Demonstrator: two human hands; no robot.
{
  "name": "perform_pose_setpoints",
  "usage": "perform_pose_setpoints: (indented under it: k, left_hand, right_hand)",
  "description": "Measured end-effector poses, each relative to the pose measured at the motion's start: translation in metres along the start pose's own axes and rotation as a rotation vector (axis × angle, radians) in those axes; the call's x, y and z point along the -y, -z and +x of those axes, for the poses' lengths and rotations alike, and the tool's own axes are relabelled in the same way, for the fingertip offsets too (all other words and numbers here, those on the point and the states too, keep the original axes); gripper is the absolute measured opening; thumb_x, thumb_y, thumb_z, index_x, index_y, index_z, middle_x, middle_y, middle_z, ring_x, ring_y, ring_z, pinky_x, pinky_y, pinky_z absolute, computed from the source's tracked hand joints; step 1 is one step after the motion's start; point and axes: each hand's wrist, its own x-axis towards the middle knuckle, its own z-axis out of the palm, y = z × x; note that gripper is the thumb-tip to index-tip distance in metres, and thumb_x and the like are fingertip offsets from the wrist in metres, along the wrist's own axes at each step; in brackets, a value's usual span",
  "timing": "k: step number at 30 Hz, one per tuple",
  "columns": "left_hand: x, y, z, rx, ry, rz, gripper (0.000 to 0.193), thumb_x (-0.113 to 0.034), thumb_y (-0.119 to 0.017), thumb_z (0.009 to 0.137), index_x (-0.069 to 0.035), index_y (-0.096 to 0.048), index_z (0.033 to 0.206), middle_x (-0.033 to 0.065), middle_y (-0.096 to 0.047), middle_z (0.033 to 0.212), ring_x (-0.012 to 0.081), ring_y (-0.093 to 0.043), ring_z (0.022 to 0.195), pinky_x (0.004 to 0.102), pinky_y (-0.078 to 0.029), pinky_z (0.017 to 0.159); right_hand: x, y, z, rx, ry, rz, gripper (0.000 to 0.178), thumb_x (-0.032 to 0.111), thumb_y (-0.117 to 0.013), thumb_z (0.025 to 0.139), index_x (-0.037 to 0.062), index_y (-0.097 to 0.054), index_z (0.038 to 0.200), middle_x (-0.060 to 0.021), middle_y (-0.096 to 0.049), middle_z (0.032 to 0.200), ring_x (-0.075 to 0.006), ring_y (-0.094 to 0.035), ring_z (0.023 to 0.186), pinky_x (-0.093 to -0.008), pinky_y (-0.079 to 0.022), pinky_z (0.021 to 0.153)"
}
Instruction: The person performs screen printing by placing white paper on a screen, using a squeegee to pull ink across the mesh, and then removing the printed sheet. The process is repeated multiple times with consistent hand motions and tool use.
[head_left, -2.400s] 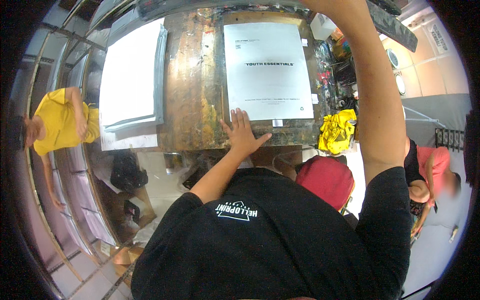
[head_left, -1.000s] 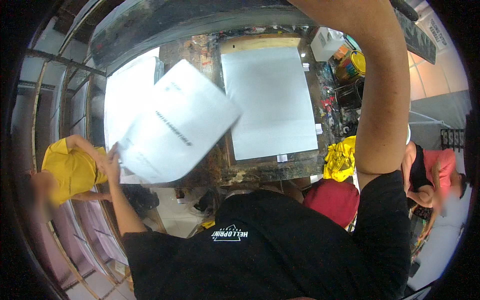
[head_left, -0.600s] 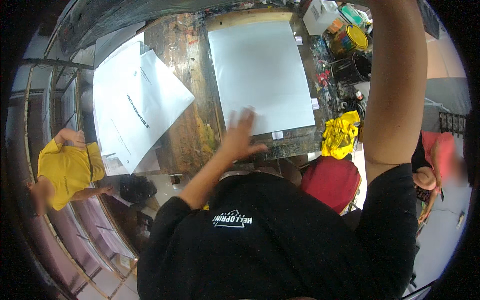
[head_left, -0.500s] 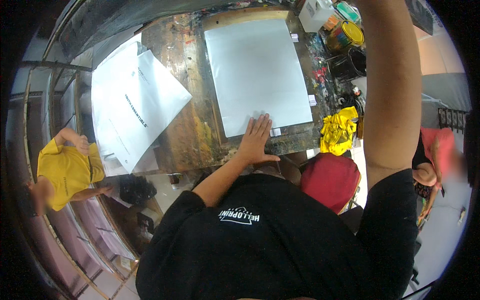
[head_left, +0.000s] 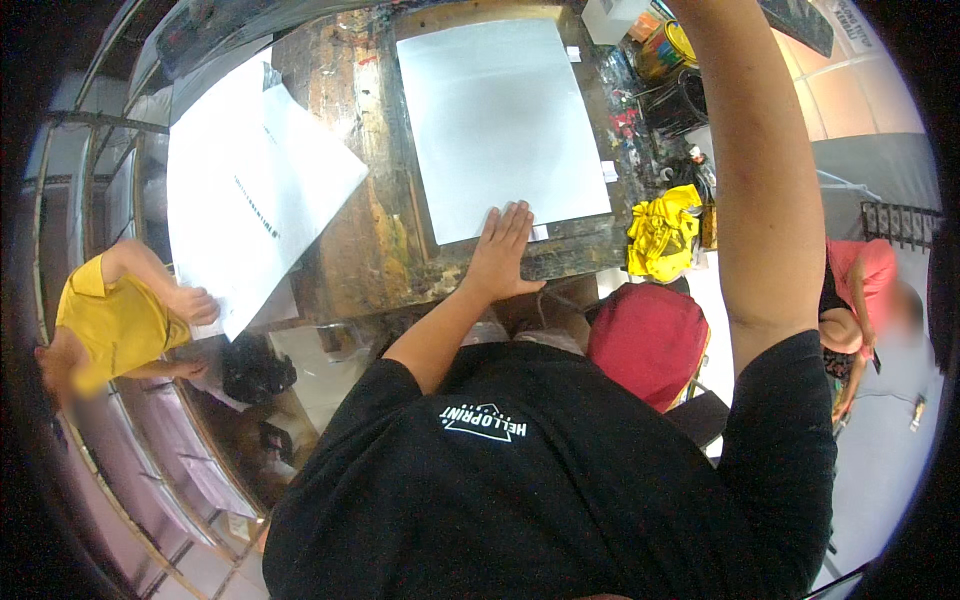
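A blank white sheet (head_left: 505,125) lies flat on the dark, paint-stained board of the wooden table. My left hand (head_left: 500,252) rests at its near edge, fingers stretched out over the lower border and thumb pointing right. Small white tabs (head_left: 609,172) stand along the sheet's right and near edges. My right arm (head_left: 765,180) reaches up and out through the top of the picture, so my right hand is hidden from view.
White printed sheets (head_left: 250,210) lie at the table's left, with a person in yellow (head_left: 125,310) beside them. A yellow cloth (head_left: 663,235), paint cans (head_left: 668,48) and a dark bucket (head_left: 680,102) crowd the right side. A red-covered seat (head_left: 648,345) stands below. Another person (head_left: 860,300) is far right.
The whole view has shifted slightly, moving the table up and left. The person in yellow has brought a hand to the near corner of the printed sheets. My left hand stays on the blank sheet.
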Motion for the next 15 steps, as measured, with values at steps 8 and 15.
perform_pose_setpoints:
  k: [8, 15]
  left_hand:
    - [-0.001, -0.011, -0.005, -0.016, -0.005, 0.004, 0.129, -0.077, -0.071, 0.072, 0.007, -0.025, 0.157, 0.0228, -0.021, 0.167, 0.0363, -0.015, 0.157, 0.0545, -0.006, 0.128]
    - [-0.031, 0.104, -0.022, -0.377, 0.229, -0.544, 0.118, -0.068, -0.071, 0.081, 0.002, -0.019, 0.161, 0.0269, -0.021, 0.166, 0.0380, -0.018, 0.156, 0.0542, -0.009, 0.128]
  right_hand:
    - [-0.010, -0.010, -0.004, -0.050, 0.055, -0.026, 0.055, 0.046, -0.050, 0.088, -0.0041, -0.073, 0.087, -0.0279, -0.072, 0.092, -0.0427, -0.069, 0.090, -0.0504, -0.053, 0.089]
    - [0.001, -0.009, -0.015, 0.021, 0.004, 0.096, 0.052, 0.045, -0.048, 0.089, -0.0044, -0.063, 0.090, -0.0256, -0.068, 0.074, -0.0402, -0.069, 0.073, -0.0507, -0.055, 0.072]
